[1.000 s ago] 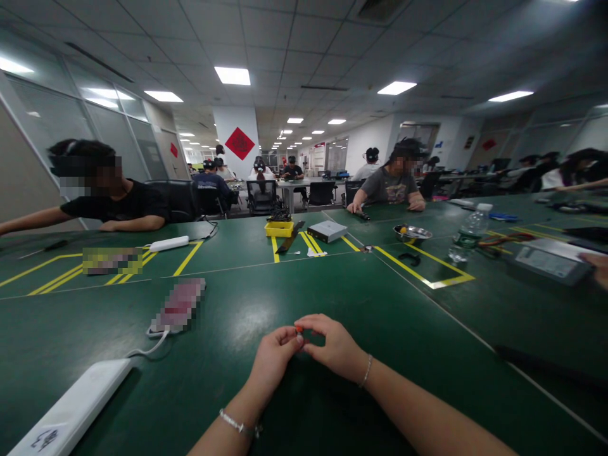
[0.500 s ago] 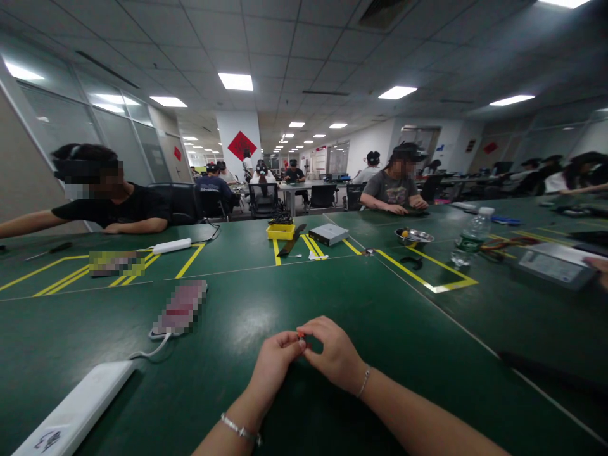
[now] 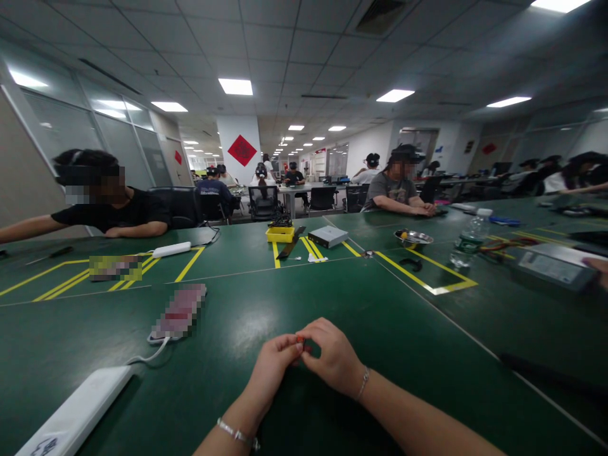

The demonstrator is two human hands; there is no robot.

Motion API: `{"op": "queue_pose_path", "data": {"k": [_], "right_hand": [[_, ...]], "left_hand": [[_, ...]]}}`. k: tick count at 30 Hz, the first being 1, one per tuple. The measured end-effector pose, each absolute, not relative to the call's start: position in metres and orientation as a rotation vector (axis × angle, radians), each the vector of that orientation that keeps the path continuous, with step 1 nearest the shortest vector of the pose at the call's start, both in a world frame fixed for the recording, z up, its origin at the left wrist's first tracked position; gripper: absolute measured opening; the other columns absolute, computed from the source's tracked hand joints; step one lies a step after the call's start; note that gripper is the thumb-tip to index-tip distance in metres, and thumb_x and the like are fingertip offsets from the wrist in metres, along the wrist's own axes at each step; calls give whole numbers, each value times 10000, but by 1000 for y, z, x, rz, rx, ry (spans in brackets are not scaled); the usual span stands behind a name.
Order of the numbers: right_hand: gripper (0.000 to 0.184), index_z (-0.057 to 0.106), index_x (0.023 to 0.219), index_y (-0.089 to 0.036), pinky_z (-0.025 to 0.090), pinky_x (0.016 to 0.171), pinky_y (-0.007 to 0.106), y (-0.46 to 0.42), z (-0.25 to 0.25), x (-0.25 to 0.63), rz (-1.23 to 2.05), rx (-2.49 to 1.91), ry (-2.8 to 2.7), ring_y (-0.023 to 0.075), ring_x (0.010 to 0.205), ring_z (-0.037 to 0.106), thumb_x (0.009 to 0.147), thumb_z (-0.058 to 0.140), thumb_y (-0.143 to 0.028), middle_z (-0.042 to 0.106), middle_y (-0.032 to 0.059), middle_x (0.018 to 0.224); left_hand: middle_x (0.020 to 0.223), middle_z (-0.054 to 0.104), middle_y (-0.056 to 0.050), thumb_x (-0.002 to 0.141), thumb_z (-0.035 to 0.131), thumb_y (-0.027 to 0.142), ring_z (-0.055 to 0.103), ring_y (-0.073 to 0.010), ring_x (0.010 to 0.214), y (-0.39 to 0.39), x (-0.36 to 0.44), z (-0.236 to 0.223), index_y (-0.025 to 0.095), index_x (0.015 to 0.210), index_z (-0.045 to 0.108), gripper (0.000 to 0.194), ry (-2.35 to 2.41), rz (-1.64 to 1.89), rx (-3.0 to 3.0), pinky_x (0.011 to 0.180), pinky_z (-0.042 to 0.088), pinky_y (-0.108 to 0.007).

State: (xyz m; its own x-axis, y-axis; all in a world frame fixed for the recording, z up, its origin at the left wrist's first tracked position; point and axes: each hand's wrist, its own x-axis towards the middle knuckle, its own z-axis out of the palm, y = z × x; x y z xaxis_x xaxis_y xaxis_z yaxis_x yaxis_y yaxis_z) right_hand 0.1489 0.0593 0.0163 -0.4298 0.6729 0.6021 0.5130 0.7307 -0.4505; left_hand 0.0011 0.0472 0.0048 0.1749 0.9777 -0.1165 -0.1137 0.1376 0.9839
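Note:
A small orange-red piece (image 3: 300, 339) is pinched between the fingertips of both hands, just above the green tabletop (image 3: 228, 392). It is too small and too covered by fingers to tell its kind. My left hand (image 3: 274, 364) closes thumb and forefinger on it from the left. From the right, my right hand (image 3: 332, 354) meets it with curved thumb and index finger, leaving a gap below the piece.
Left of my hands lie a blurred phone (image 3: 180, 311) on a cable and a white power strip (image 3: 83, 411). Further off stand a yellow bin (image 3: 280, 235), a grey metal box (image 3: 327, 236), a steel bowl (image 3: 413, 237) and a water bottle (image 3: 470, 239). Co-workers sit across the table.
My hands stay nearly in place, the orange-red piece still between the fingertips and slightly turned. Across the table, the co-worker on the right has brought their hands together.

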Motion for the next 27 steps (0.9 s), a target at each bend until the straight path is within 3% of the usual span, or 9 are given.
{"op": "queue_pose_path", "data": {"k": [9,16,20,27], "right_hand": [[283,576,913,-201,436,747,295,58,16,148,346,-966,-2115,165,823,531,656,531,-93,602,43,885],[200,585,850,-202,431,726,290,57,16,148,274,-977,-2178,163,788,538,668,555,-126,607,31,822],[209,590,873,-198,435,751,292,62,17,151,263,-1001,-2148,165,821,544,673,568,-143,616,35,857],[230,600,905,-181,433,773,342,114,25,230,74,-1643,-1895,208,866,564,745,509,-318,627,74,910]], "left_hand": [[727,666,-27,642,618,257,535,-108,616,46,1,7,134,741,664,165,1013,1043,1078,613,378,-210],[664,645,-1,640,614,238,520,-97,597,47,1,5,134,713,648,131,1013,1037,1104,600,372,-204],[774,672,-33,670,600,282,577,-137,717,47,0,6,140,835,641,221,1014,1035,1124,670,398,-236],[940,676,-90,660,605,301,613,-169,819,46,0,5,151,979,561,355,1097,1119,1023,737,425,-279]]}}
